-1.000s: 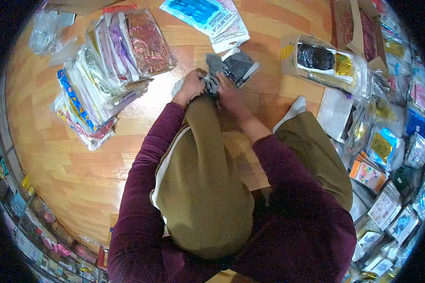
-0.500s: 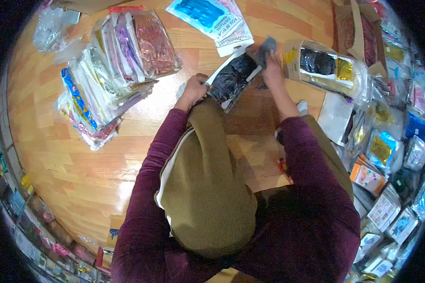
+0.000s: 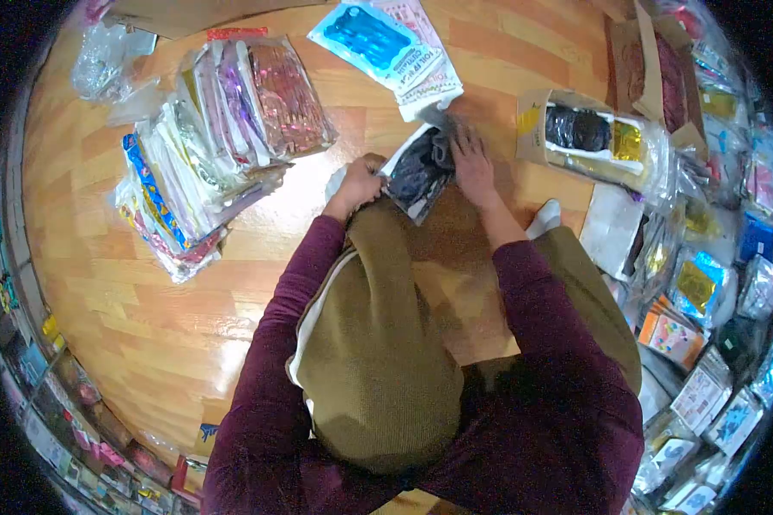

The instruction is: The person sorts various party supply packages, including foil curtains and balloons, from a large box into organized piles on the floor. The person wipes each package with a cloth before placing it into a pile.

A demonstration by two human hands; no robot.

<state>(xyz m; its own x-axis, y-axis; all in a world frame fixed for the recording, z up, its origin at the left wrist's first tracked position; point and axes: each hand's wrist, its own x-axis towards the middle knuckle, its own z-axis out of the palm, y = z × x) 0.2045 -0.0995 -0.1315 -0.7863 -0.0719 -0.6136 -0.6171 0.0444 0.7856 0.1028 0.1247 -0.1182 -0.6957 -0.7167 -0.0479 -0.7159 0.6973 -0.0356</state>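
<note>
I sit on a wooden floor (image 3: 163, 300) with my knee raised in front of me. My left hand (image 3: 360, 182) grips the near end of a clear packet holding dark foil (image 3: 417, 170). My right hand (image 3: 471, 160) rests on the far end of the same packet with a crumpled grey piece (image 3: 442, 148) under its fingers. The packet lies tilted on the floor just past my knee.
A fanned stack of packaged goods (image 3: 206, 129) lies to the left. Blue and pink packets (image 3: 386, 43) lie ahead. An open cardboard box (image 3: 588, 129) with dark and gold items sits to the right, and several shiny packets (image 3: 704, 275) crowd the right side.
My right hand came back from near the cardboard box with the grey piece and now presses on the packet's far end. My left hand kept its hold on the packet.
</note>
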